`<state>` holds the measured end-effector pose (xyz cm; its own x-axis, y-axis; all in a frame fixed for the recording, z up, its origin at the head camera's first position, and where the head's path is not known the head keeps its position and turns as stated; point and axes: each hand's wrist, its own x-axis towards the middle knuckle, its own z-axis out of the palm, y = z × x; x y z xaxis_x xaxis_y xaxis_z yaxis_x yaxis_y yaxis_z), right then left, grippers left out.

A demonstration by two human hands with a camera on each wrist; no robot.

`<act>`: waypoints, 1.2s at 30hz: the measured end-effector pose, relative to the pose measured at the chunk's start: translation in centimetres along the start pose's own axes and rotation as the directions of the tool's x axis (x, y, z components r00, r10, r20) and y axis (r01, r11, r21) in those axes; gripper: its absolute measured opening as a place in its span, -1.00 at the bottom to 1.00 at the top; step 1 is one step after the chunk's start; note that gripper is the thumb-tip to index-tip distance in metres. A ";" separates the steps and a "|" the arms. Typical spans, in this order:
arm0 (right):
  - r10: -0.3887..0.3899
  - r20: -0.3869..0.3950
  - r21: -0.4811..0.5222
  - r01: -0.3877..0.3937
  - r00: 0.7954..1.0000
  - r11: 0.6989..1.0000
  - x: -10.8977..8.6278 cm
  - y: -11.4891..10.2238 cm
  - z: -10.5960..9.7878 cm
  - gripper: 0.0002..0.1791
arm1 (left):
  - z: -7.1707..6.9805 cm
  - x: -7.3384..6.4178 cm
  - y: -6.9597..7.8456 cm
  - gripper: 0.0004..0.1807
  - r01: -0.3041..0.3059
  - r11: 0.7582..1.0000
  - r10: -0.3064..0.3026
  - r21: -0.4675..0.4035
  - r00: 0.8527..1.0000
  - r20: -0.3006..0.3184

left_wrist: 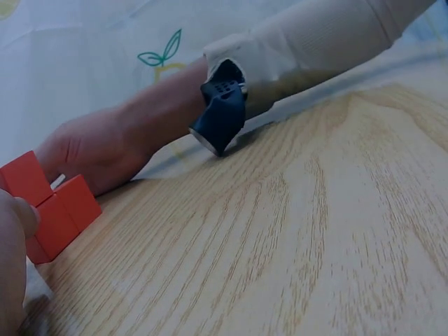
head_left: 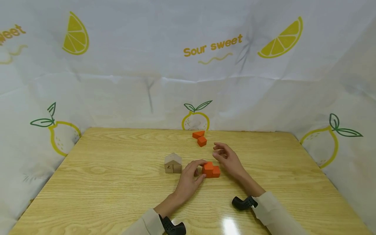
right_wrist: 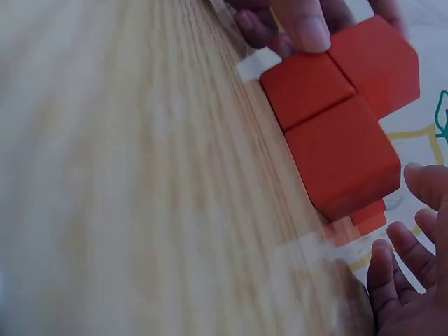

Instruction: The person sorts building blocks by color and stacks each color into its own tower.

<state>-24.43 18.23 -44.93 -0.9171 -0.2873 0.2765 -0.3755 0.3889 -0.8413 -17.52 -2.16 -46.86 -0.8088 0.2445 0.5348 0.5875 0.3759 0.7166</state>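
A small stack of orange blocks [head_left: 209, 169] stands on the wooden table, with two blocks side by side below and one on top. My left hand [head_left: 188, 182] grips its left side, thumb at the lower block and index finger behind the top one. In the right wrist view the left thumb [right_wrist: 311, 33] presses against the lower block [right_wrist: 308, 91]. My right hand [head_left: 230, 161] hovers to the right of the stack, holding nothing, its fingers loosely bent and pointing left.
A small house shape of plain wooden blocks [head_left: 173, 164] sits left of the stack. Farther back lie an orange triangular block [head_left: 198, 134] and an orange cube [head_left: 202, 141]. A white lemon-print cloth [head_left: 129, 98] hangs behind the table [head_left: 102, 182].
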 end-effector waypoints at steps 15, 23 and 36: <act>-0.092 0.122 -0.096 0.104 0.988 0.990 3.3 -0.6 0.6 -0.45 | -0.2 0.1 0.1 -0.48 0.007 1.000 -0.007 0.001 1.000 0.004; -0.165 0.207 -0.098 0.189 0.964 0.977 4.3 0.5 0.4 -0.46 | 0.1 0.1 0.1 -0.49 -0.007 1.000 0.007 -0.006 1.000 0.009; -0.163 0.284 -0.211 0.227 0.945 0.951 6.2 0.3 0.9 -0.49 | 0.1 0.1 -0.2 -0.47 -0.015 1.000 0.015 0.000 1.000 0.001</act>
<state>-30.10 15.74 -43.88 -0.7676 -0.5830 0.2664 -0.5933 0.4892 -0.6393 -17.68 -2.14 -47.02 -0.7997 0.2512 0.5453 0.5999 0.3719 0.7084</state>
